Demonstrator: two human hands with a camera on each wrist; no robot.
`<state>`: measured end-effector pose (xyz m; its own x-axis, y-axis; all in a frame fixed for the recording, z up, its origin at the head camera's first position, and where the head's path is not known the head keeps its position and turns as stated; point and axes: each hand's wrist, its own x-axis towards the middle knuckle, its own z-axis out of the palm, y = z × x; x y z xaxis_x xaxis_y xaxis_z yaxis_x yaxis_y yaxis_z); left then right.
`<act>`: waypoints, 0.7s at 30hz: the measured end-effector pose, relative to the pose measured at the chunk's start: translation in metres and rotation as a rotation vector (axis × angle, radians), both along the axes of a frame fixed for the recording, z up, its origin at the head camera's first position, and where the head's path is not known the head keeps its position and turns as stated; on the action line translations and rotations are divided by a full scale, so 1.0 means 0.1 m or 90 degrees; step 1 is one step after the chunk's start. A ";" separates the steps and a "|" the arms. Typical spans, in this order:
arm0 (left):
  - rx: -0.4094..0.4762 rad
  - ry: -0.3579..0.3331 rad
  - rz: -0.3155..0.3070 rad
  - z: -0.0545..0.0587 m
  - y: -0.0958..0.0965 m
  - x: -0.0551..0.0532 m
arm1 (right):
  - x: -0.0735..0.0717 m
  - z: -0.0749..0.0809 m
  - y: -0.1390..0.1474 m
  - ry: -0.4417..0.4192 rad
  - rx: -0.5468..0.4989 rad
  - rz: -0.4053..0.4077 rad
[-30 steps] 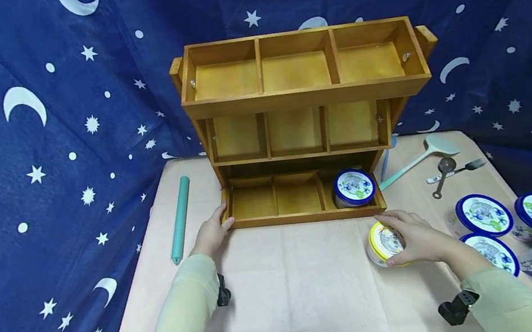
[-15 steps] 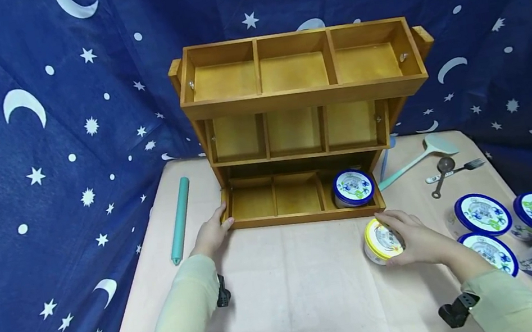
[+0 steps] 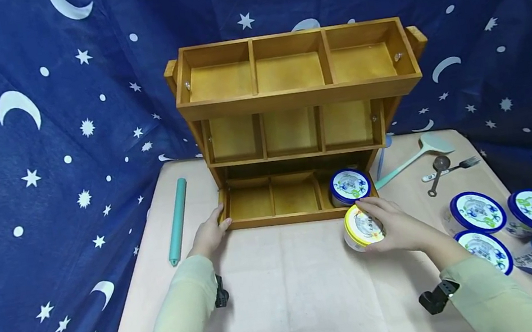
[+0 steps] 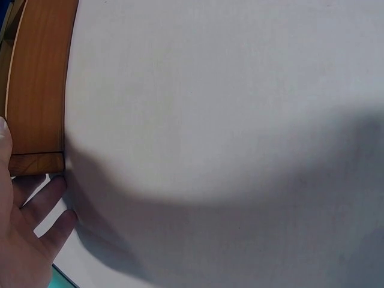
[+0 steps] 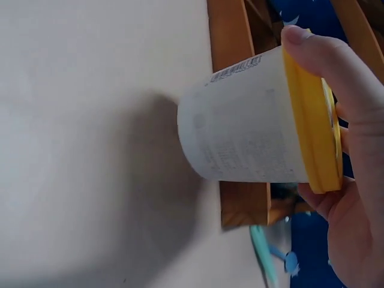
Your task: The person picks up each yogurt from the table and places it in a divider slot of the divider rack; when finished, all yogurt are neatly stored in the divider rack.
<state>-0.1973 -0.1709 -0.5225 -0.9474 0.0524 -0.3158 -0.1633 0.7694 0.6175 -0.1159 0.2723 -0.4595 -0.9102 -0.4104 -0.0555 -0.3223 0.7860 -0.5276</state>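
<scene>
My right hand (image 3: 397, 224) grips a white plastic tub with a yellow lid (image 3: 363, 225) by its lid, fingers and thumb spread around the rim. In the right wrist view, the tub (image 5: 240, 123) shows printed text and a barcode on its side. It hangs in front of the right end of a tiered wooden storage box (image 3: 281, 220). A blue-lidded tub (image 3: 349, 185) sits in that box's bottom right compartment. My left hand (image 3: 208, 235) holds the box's bottom left corner, with several fingers against the side in the left wrist view.
To the right stand several blue-lidded tubs (image 3: 478, 211). Behind them lie a pale green spatula (image 3: 415, 158), a dark measuring spoon (image 3: 441, 165) and a fork (image 3: 468, 162). A teal roll (image 3: 178, 221) lies left of the box. Starry blue cloth (image 3: 52, 133) hangs behind.
My right hand has carried the yellow-lidded tub left and forward, closer to the box's front edge. The left hand stays on the box corner.
</scene>
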 end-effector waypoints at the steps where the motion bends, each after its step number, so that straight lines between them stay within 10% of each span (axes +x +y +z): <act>1: 0.001 -0.002 0.001 0.00 0.00 0.00 | -0.02 0.01 -0.03 0.010 -0.005 0.005; 21: -0.005 0.011 -0.003 0.01 0.00 0.01 | -0.28 0.14 -0.51 0.121 -0.023 0.003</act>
